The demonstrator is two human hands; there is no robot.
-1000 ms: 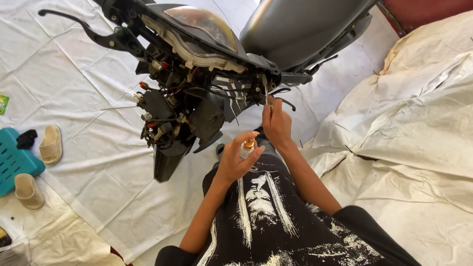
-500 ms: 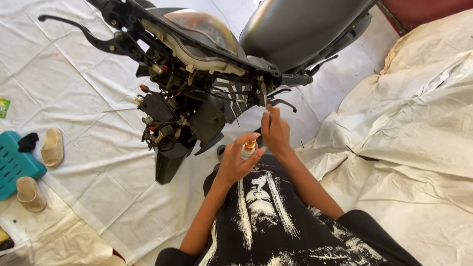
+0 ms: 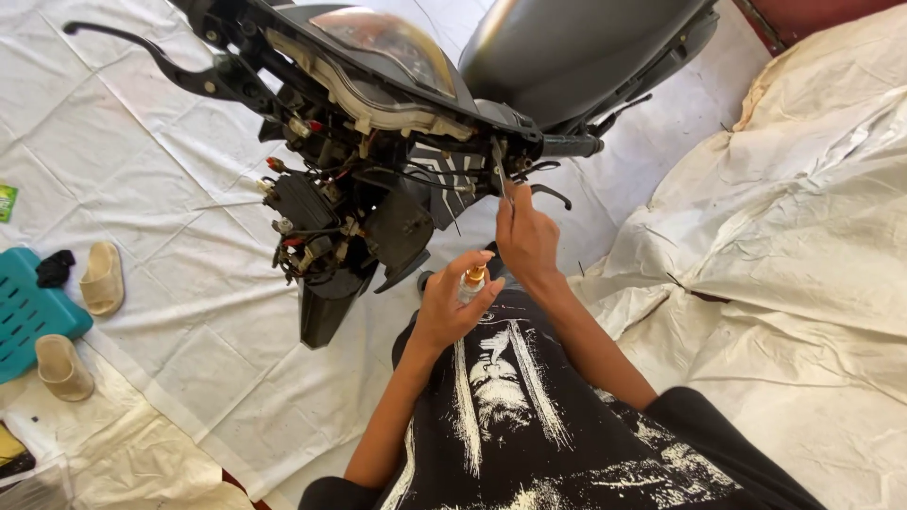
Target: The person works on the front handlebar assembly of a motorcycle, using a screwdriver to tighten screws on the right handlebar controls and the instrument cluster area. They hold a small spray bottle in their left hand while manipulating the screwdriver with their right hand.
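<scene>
A stripped dark scooter front (image 3: 378,189) with exposed wiring and a headlight stands over white sheets. My right hand (image 3: 524,236) is raised to the handlebar area and grips a thin metal tool (image 3: 499,170) whose tip reaches into the housing beside the right grip (image 3: 572,144). My left hand (image 3: 452,307) is just below and left of it, in front of my black printed shirt. It holds a small clear bottle with an orange cap (image 3: 472,280).
A brake lever (image 3: 142,52) sticks out at the upper left. A teal plastic stool (image 3: 28,312) and two beige slippers (image 3: 102,277) lie at the left. A rumpled cream tarp (image 3: 784,236) covers the right side. White sheeting (image 3: 170,312) covers the floor.
The view has shifted slightly. Both hands keep their hold and stay by the handlebar.
</scene>
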